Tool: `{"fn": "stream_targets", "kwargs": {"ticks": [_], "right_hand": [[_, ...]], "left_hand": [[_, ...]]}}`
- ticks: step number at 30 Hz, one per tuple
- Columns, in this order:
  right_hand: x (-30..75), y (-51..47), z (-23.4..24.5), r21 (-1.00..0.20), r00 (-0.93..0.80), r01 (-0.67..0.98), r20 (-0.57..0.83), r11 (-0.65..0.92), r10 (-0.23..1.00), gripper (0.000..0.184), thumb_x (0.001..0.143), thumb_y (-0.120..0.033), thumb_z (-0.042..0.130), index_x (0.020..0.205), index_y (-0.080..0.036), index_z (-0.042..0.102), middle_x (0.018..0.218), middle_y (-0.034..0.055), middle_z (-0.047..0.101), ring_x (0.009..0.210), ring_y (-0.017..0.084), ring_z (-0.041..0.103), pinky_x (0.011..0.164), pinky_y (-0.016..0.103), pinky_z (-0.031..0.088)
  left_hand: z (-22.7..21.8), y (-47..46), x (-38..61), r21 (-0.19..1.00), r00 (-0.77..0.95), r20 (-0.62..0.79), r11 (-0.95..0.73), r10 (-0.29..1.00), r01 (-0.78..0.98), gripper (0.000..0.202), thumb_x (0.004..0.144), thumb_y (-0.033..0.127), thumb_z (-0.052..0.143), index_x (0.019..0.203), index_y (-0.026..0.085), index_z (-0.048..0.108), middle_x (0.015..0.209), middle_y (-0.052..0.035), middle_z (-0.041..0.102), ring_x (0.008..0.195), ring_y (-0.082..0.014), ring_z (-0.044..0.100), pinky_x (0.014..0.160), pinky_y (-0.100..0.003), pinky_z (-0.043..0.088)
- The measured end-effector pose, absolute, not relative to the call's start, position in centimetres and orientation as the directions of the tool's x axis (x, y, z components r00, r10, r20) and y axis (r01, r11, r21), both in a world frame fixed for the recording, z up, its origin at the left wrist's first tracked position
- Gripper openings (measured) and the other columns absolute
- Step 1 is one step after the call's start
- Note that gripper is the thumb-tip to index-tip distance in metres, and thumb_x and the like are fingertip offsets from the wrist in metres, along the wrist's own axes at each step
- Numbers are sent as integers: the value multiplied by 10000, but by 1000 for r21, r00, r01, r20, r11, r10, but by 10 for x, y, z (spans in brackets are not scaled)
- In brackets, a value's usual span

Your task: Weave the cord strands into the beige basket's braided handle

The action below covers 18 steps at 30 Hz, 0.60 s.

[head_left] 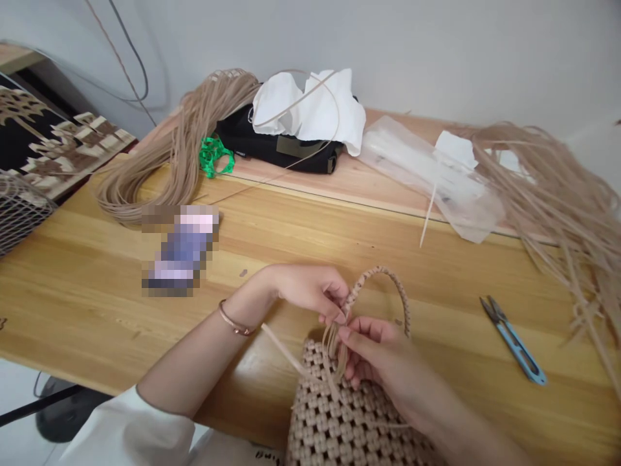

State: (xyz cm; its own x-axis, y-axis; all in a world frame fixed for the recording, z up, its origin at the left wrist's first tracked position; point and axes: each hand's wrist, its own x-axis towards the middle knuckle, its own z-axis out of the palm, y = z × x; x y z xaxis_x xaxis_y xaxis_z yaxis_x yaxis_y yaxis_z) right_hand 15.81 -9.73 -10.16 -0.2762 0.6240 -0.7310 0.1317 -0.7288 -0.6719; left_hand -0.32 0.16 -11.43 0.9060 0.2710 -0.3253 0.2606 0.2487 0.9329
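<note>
A woven tan basket bag point(334, 421) stands at the table's near edge, its open lattice facing me. Its braided handle point(383, 270) arches up above the rim. My left hand point(315, 291) pinches the handle's left side near its base. Just below, my right hand point(373, 353) is closed with thumb and fingertips on loose flat strips point(330, 353) that hang where the handle meets the rim. One strip end sticks out to the left of the bag. The fingertips partly hide the joint.
Blue thread snips point(517, 346) lie at right. Bundles of tan strips rest at left point(169, 155) and right point(557, 194). Behind are a black pouch point(281, 145) under white paper point(334, 103), green ribbon point(212, 157) and a plastic bag point(436, 175). A blurred-out phone-like object point(184, 252) lies left.
</note>
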Motion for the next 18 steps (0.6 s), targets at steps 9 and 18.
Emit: {"fn": "stream_targets", "kwargs": {"ticks": [9,18], "right_hand": [[164,-100,-104,-698,-171,332,-707,-635,687,174,774,-275,532,629,-191,487,470,-61,493,422,75,452,405,173,346],[160,-105,-101,-742,-136,404,-628,-535,766,156,764,-299,523,686,-186,596,550,-32,535,488,105,469,445,204,356]], "left_hand": [[-118,-52,2,843,609,-505,500,612,197,42,703,155,615,727,126,633,624,27,574,572,-80,501,542,-192,376],[-114,-79,-2,772,348,-605,635,716,35,228,624,157,724,842,119,669,736,-13,627,673,-116,559,643,-250,436]]}}
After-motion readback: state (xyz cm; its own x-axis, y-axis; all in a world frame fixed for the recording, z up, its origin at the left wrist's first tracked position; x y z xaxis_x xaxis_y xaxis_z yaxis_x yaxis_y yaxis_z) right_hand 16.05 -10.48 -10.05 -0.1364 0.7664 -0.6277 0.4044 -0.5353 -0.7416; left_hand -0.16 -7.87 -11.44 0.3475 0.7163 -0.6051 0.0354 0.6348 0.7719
